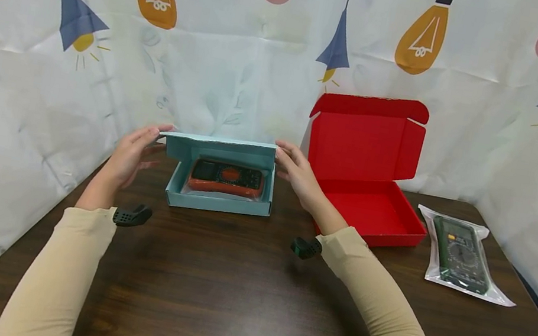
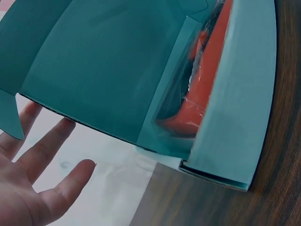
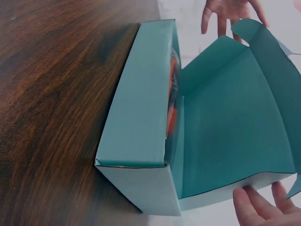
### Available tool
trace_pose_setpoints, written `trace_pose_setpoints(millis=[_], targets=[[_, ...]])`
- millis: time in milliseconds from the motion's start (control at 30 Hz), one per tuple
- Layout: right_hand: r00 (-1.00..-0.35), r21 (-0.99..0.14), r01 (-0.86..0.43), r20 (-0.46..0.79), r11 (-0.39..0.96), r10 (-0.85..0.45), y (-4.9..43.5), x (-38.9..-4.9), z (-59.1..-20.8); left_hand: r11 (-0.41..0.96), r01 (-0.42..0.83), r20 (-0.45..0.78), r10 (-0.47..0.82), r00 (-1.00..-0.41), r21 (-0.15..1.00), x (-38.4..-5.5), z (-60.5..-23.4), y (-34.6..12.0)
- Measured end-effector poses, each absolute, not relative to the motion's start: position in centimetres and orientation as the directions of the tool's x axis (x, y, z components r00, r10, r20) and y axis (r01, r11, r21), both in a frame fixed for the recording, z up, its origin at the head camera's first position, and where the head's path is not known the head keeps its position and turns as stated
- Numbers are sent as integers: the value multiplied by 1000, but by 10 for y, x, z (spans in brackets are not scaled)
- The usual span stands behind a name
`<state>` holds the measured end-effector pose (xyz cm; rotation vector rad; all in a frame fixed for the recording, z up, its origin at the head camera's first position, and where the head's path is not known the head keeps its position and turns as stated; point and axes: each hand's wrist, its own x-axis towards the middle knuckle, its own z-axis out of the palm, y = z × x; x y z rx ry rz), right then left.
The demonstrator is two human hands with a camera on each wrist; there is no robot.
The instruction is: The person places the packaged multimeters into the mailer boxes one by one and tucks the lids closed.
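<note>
A light blue cardboard box [image 1: 218,203] stands on the table with its lid [image 1: 222,140] raised and tilted forward. Inside lies a multimeter [image 1: 227,178] with an orange-red case, wrapped in clear plastic. At the lid's left corner is my left hand [image 1: 127,158], its fingers spread. In the left wrist view, two of its fingertips meet the lid's edge from behind. My right hand [image 1: 300,176] touches the opposite corner with its fingertips against the lid's outer side [image 3: 258,180]. Its thumb is hidden in the right wrist view.
An open red cardboard box [image 1: 369,210] sits right of the blue one, behind my right forearm. Farther right lies a dark green multimeter [image 1: 460,253] in a clear plastic bag. A patterned white cloth [image 1: 243,67] hangs behind the brown table [image 1: 204,289].
</note>
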<state>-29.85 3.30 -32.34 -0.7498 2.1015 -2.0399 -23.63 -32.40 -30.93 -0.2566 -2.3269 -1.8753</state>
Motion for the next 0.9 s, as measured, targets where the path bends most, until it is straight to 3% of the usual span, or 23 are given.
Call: trace_pose_setpoints(millis=[900], targets=[[-832,-967,-254,212,13,-512,45,-286,-343,185,338,310,164,-937,923,-231,-340,-332]])
